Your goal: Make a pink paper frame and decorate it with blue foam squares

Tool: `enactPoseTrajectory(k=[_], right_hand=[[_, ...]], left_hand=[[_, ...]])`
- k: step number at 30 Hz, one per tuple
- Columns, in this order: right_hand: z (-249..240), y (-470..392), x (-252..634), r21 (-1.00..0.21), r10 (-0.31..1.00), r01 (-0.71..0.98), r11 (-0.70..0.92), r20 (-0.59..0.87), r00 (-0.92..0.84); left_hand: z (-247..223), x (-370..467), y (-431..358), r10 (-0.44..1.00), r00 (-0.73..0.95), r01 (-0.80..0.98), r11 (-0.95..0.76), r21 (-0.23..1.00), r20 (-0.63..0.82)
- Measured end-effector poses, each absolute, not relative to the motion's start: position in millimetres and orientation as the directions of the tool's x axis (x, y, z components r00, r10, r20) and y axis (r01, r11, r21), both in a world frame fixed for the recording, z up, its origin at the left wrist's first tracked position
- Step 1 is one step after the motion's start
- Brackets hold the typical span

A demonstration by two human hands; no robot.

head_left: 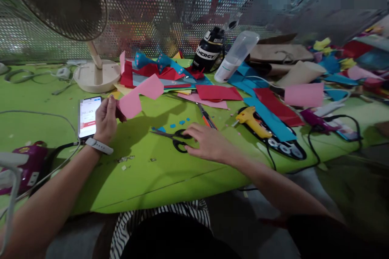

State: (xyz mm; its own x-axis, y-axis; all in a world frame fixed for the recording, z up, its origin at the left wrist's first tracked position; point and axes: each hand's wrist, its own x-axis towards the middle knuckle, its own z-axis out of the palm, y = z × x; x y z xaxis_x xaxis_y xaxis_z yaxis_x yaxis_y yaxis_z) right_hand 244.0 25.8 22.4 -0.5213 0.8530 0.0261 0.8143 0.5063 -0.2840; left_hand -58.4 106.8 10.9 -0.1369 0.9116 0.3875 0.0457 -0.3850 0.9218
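Green tabletop (170, 176) stretching before me: pale fan base (96, 77) standing back left, lit phone (88, 119) nearer, tiny blue scraps (173, 126) just beyond my scissors (169, 134), black patterned case (293, 150) to the right.

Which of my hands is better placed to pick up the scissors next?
Probably your right hand: it's at the handle end of the scissors, while your left hand holds pink paper near the phone.
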Motion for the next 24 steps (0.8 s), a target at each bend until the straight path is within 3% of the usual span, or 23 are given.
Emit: enactPoseTrajectory(k=[3, 12, 20, 24], right_hand=[[23, 27, 237, -0.322, 0.862, 0.829, 0.457, -0.071, -0.502], [30, 30, 235, -0.354, 0.875, 0.856, 0.376, -0.170, -0.454], [46, 32, 242, -0.516, 0.860, 0.798, 0.311, -0.205, -0.468], [53, 45, 248, -0.576, 0.874, 0.754, 0.316, -0.133, -0.468]], left_hand=[[12, -59, 108, 0.915, -0.185, 0.007, -0.363, 0.932, 0.358], [13, -60, 110, 0.898, -0.267, -0.077, -0.380, 0.922, 0.348], [14, -57, 108, 0.895, -0.259, -0.061, -0.391, 0.918, 0.364], [13, -58, 109, 0.893, -0.257, -0.058, -0.397, 0.916, 0.370]])
